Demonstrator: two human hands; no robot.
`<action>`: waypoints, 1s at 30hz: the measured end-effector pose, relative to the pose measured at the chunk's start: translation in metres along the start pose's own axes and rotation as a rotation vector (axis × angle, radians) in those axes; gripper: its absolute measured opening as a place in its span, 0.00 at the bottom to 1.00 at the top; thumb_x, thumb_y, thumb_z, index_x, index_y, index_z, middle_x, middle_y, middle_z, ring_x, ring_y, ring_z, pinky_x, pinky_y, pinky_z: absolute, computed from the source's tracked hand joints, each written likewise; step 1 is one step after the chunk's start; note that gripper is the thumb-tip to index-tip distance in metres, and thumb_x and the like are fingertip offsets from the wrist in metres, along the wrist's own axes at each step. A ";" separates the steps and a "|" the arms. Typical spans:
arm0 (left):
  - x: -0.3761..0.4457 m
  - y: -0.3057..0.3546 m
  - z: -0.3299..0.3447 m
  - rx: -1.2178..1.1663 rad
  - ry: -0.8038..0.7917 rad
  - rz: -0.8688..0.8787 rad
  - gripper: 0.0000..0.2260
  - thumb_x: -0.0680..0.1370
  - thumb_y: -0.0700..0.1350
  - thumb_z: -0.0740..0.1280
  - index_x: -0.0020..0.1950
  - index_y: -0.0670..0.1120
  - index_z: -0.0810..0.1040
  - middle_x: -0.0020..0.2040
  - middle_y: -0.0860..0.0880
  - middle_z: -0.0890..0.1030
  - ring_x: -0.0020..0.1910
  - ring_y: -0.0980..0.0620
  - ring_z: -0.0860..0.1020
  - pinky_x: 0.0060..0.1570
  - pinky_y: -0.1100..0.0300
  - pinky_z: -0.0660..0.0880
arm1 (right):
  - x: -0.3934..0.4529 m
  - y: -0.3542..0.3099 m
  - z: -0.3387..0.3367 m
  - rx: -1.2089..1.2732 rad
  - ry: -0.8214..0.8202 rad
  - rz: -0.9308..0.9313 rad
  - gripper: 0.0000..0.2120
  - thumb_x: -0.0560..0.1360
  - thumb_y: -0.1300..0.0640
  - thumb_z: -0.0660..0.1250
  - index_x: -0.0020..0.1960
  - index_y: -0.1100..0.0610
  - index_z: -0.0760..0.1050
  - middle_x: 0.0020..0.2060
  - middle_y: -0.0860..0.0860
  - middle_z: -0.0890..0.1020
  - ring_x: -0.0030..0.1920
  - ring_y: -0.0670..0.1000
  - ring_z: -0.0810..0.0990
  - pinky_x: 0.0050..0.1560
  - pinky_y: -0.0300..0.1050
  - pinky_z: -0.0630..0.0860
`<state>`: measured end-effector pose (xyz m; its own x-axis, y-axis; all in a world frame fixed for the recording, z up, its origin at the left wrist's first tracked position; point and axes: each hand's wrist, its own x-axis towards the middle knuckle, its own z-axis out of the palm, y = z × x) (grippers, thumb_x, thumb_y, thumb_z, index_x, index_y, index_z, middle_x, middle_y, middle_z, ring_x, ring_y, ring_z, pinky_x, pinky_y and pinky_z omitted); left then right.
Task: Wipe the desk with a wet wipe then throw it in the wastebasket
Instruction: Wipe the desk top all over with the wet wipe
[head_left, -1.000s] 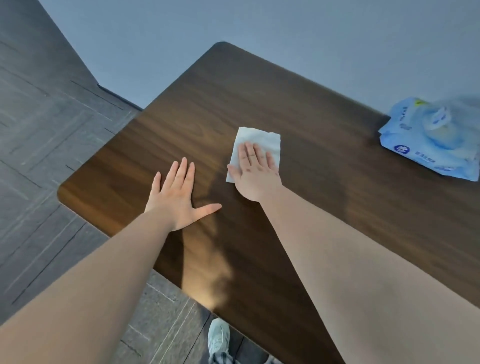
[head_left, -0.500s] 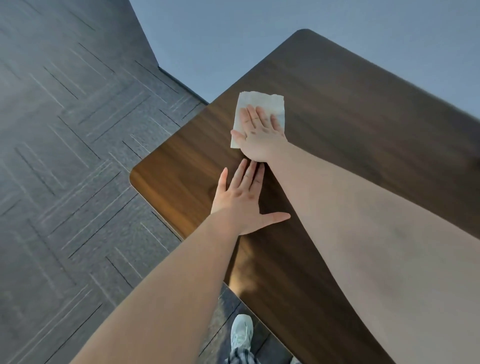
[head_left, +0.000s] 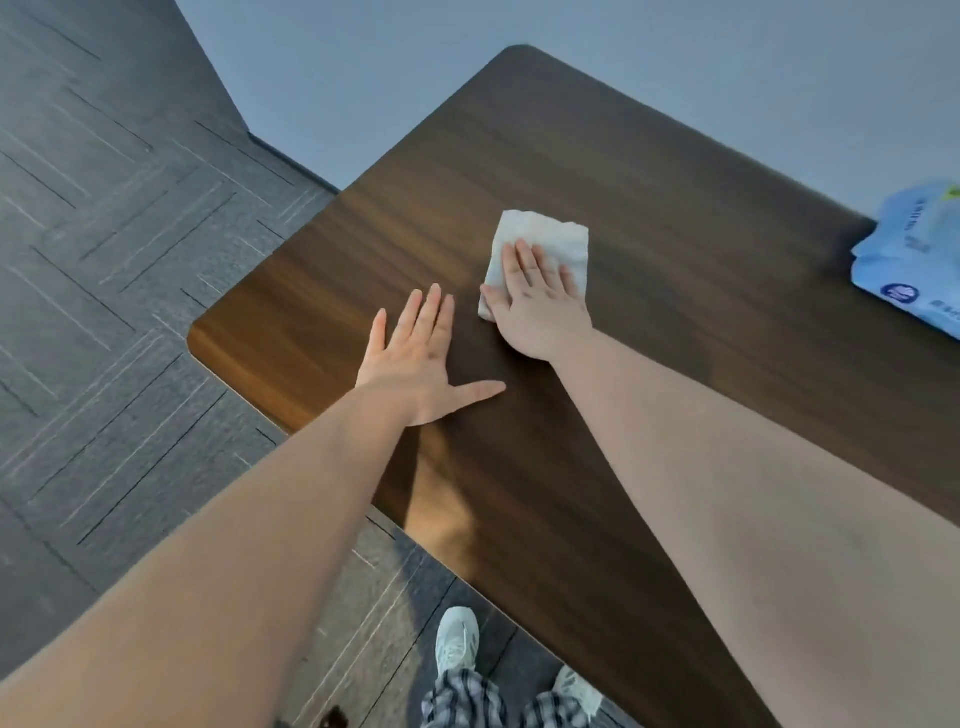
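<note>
A white folded wet wipe (head_left: 545, 236) lies flat on the dark wooden desk (head_left: 649, 208). My right hand (head_left: 537, 306) presses down on the wipe's near half with flat fingers, covering part of it. My left hand (head_left: 415, 358) rests palm down on the desk just left of the right hand, fingers spread, thumb out, holding nothing. No wastebasket is in view.
A blue pack of wet wipes (head_left: 919, 254) lies at the desk's right edge of view, against the grey wall (head_left: 675, 62). Grey carpet tiles (head_left: 104, 260) lie left of the desk. My feet in pale sneakers (head_left: 457, 644) stand by the near edge.
My right hand has slid the wipe back from the desk's left edge toward the middle. The view has swung right, bringing the blue pack back into sight. My left hand stays flat.
</note>
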<state>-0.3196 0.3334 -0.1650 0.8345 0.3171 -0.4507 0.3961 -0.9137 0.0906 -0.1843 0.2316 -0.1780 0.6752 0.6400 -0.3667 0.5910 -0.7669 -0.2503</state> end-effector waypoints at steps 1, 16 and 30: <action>-0.001 0.002 0.000 0.008 0.002 -0.002 0.50 0.67 0.78 0.47 0.77 0.48 0.36 0.78 0.49 0.36 0.76 0.50 0.36 0.72 0.44 0.39 | -0.012 0.014 0.000 0.007 0.001 0.021 0.29 0.80 0.41 0.39 0.77 0.51 0.37 0.77 0.47 0.39 0.76 0.48 0.37 0.74 0.51 0.36; -0.014 0.209 0.003 0.161 0.065 0.505 0.38 0.77 0.67 0.49 0.77 0.48 0.39 0.78 0.49 0.39 0.77 0.52 0.40 0.75 0.50 0.43 | -0.229 0.248 0.017 0.163 0.095 0.517 0.28 0.80 0.41 0.37 0.76 0.49 0.34 0.77 0.45 0.37 0.76 0.46 0.35 0.74 0.49 0.34; -0.049 0.440 0.060 0.436 -0.083 0.863 0.44 0.71 0.74 0.43 0.77 0.49 0.35 0.77 0.51 0.35 0.76 0.53 0.36 0.74 0.50 0.39 | -0.462 0.442 0.055 0.302 0.176 1.063 0.30 0.80 0.40 0.40 0.77 0.51 0.36 0.77 0.48 0.41 0.76 0.47 0.38 0.75 0.50 0.37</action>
<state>-0.2086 -0.0997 -0.1561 0.7349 -0.5105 -0.4463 -0.5308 -0.8427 0.0899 -0.2591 -0.4059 -0.1688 0.8403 -0.3681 -0.3980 -0.4389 -0.8928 -0.1009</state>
